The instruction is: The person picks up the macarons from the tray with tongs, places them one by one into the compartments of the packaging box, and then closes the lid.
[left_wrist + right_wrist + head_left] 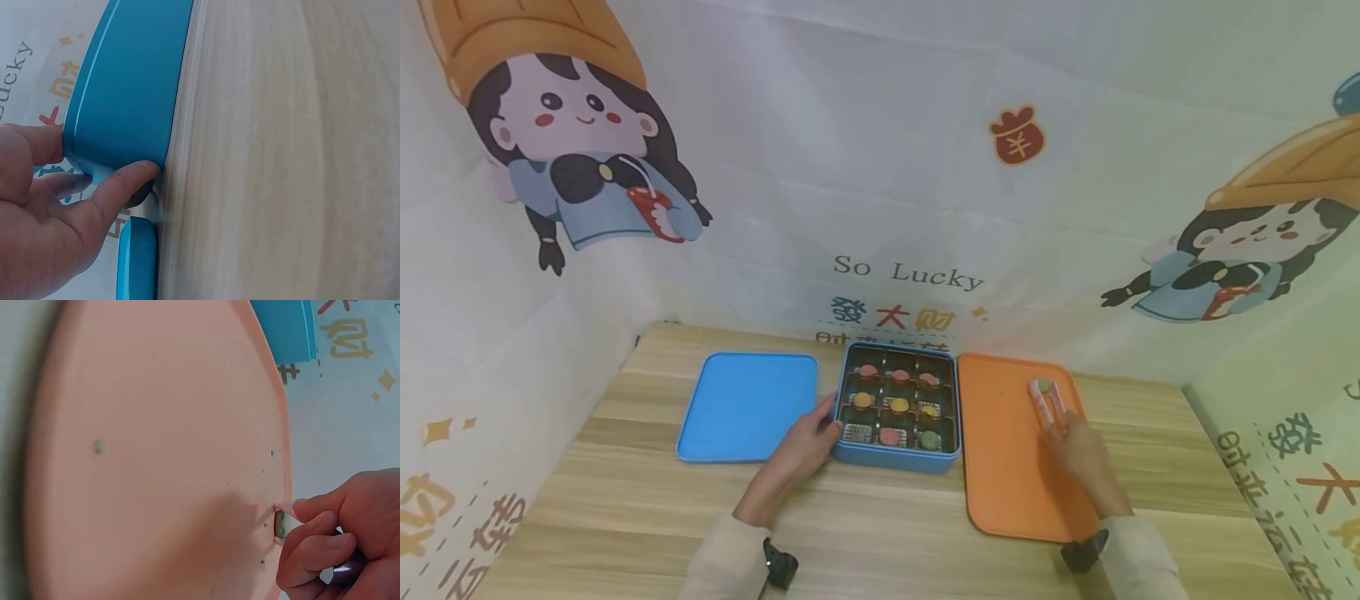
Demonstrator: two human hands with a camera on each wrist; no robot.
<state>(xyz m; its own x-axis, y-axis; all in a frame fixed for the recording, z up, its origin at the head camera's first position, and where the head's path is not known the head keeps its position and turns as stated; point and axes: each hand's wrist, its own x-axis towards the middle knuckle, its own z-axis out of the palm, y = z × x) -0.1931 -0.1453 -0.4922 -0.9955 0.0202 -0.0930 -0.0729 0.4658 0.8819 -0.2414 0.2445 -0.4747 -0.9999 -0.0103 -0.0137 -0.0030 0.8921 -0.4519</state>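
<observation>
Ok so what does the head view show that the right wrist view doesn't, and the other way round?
Only the head view shows the blue lid, the left hand holding the blue box, and inside that box the pink pieces, yellow pieces and one green piece.

Only the right wrist view shows a pale crumb toward the person's end of the tray.

Both show the orange tray, part of the box's outside, and the right hand with pink tongs, a second green piece between their tips.

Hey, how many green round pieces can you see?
2: one green round piece in the near-right corner of the blue square box, another green round piece between the tips of the pale pink tongs.
</observation>
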